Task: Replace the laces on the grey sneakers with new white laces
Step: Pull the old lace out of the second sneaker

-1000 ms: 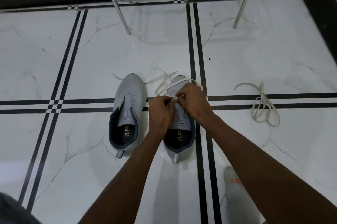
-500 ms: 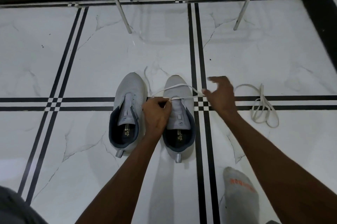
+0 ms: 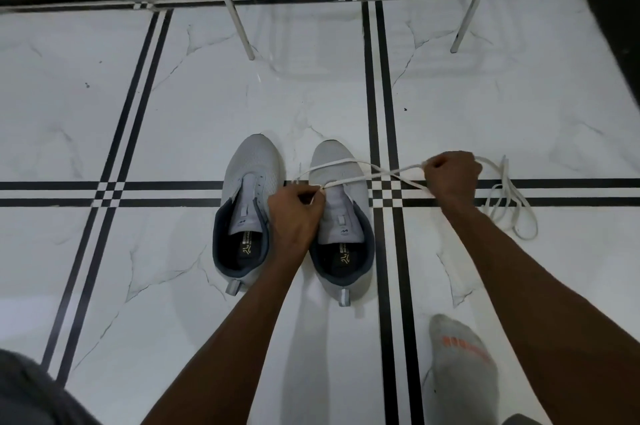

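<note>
Your left hand pinches the white lace at the right sneaker's eyelets. Your right hand, at three o'clock, is fisted round the same lace, drawn taut. The left sneaker stands just beside, unlaced. Another lace lies loose at three o'clock of your right hand.

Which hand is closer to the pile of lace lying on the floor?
The right hand. It grips a lace right beside the loose lace pile on the floor. The left hand is farther away, pinching the lace at the right sneaker.
</note>
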The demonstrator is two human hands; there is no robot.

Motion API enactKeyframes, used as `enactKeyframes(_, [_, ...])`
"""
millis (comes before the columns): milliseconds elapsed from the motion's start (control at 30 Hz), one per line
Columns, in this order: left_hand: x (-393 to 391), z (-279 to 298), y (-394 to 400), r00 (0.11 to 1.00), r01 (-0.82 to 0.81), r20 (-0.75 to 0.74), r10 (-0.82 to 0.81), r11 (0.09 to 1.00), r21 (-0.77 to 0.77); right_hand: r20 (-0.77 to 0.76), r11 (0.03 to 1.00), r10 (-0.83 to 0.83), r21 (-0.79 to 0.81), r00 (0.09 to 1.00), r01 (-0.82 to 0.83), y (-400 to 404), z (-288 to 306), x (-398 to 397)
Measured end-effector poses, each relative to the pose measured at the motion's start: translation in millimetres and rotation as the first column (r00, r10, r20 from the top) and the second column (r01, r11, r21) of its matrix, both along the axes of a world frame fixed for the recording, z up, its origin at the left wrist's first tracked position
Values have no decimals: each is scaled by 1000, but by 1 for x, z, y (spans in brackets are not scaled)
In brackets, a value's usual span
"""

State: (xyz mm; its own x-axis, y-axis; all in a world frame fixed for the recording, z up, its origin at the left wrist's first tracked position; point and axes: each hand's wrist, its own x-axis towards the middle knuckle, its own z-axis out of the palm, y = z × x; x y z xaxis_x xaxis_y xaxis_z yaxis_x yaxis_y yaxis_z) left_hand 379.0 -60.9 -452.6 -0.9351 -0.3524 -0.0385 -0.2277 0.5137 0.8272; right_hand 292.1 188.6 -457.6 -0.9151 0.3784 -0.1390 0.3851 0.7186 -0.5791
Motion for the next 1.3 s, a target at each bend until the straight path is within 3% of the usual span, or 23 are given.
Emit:
enactKeyframes(67, [0,1,0,1000,5,-7,-5,1000,7,-45,997,58,-54,997,-60,-1,8,5])
enactKeyframes(167, [-1,1,2,1000,26,-2,-26,999,18,-216,906,351,-166,911,-389,-49,20,19])
enactKeyframes(233, [-3,1,2,999,51,3,-51,999,3,-179,812,529,-176,829,-556,-76,21,24])
enactKeyframes(300, [-3,0,2,998,70,-2,-70,997,-11,-158,785,585,-138,795,-604,-89,16,26])
enactKeyframes(467, [-4,-2,0,998,69,1,-69,997,-17,-91,785,613,-38,785,-618,-91,11,21])
enactKeyframes(533, [-4,-4,-1,999,53,1,-53,999,-9,-71,882,455,-103,888,-461,-74,10,14])
enactKeyframes(600, [-2,-4,-3,999,34,4,-34,999,-16,-57,968,241,-64,969,-244,-44,5,8])
enactKeyframes(700, [2,-3,-6,999,37,6,-37,999,-35,-46,999,9,54,999,-7,2,4,0])
enactKeyframes(833, [4,5,-1,1000,12,-2,-12,999,-36,-51,963,225,-138,973,-230,-1,17,1])
enactKeyframes(967, [-10,10,-2,999,-25,-45,22,998,-60,-61,903,275,-325,959,-280,-32,17,11])
enactKeyframes(1033, [-27,9,-10,999,-3,-36,-2,989,-147,-93,877,290,-373,953,-303,-40,13,11])
enactKeyframes(1167, [-52,1,-16,977,156,172,-123,969,-194,-125,838,322,-424,938,-344,-49,12,5])
enactKeyframes(1300, [-61,5,-15,986,160,78,-146,964,-210,-131,782,379,-484,916,-393,-63,18,-3])
